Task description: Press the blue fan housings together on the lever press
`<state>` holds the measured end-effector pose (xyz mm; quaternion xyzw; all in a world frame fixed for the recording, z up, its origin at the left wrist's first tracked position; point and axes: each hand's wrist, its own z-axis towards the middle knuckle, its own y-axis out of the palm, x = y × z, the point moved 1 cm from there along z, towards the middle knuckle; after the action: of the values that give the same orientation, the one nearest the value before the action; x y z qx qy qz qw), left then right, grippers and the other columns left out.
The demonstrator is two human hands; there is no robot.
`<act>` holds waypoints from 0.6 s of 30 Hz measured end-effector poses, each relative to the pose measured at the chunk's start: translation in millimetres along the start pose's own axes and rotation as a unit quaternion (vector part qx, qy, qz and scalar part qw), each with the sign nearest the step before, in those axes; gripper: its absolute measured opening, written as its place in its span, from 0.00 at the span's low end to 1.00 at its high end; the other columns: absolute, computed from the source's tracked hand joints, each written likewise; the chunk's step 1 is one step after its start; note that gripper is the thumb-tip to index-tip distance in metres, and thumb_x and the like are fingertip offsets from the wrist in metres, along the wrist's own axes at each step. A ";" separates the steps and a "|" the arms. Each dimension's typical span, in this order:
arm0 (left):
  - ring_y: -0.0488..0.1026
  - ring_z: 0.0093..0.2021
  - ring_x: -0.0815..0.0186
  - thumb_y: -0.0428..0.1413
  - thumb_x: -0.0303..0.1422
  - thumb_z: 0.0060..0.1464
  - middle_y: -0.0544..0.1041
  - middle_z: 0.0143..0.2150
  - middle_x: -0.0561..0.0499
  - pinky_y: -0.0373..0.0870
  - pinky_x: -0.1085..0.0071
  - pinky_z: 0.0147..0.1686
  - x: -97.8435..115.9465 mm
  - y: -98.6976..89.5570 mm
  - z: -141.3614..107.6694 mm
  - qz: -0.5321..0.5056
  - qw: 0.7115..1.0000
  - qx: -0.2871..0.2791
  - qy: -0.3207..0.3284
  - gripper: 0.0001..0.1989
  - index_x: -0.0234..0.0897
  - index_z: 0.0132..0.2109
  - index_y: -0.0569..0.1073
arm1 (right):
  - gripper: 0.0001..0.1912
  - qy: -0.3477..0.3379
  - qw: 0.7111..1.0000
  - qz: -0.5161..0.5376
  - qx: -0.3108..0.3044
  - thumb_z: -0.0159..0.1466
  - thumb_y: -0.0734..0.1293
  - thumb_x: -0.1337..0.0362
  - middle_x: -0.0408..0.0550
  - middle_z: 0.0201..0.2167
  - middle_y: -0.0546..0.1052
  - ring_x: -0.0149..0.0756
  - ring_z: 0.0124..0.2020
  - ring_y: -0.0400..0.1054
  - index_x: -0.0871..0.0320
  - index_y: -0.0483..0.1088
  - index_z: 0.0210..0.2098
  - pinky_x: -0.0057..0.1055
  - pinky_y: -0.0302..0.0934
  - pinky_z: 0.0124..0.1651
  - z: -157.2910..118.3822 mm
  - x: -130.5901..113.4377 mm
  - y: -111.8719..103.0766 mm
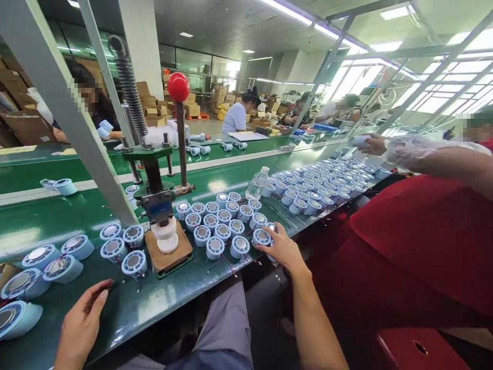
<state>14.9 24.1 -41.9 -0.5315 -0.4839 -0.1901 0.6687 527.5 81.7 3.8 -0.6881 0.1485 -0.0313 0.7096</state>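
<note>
Two hands of ours show in the head view. Our right hand [283,247] reaches to the green bench [169,298] edge, fingers curled round a light-blue round housing [262,237] at the right end of a cluster of like housings [219,223]; it looks gripped. Our left hand [82,321] rests on the bench front edge, fingers loosely bent, holding nothing, near a housing [134,262] with thin wires. Between the hands stands a hand press [164,205] with a red knob [178,87] and a white part [167,236] on its base. Beyond the cluster sits a clear bottle [257,183]. At right, a co-worker in red [416,241] holds something with a gloved hand [375,145].
</note>
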 end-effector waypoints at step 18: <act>0.79 0.46 0.51 0.54 0.55 0.45 0.82 0.43 0.43 0.76 0.58 0.47 -14.0 3.8 3.1 -0.019 0.998 0.018 0.065 0.27 0.38 0.42 0.78 | 0.31 0.130 0.982 0.073 0.115 0.69 0.55 0.48 0.69 0.47 0.75 0.59 0.49 0.72 0.66 0.66 0.60 0.52 0.64 0.49 54.1 33.9 -1.9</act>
<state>10.1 24.7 -55.9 -0.4969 -0.4529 -0.2286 0.7041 573.9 125.5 0.4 -0.5791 0.2841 -0.0856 0.7594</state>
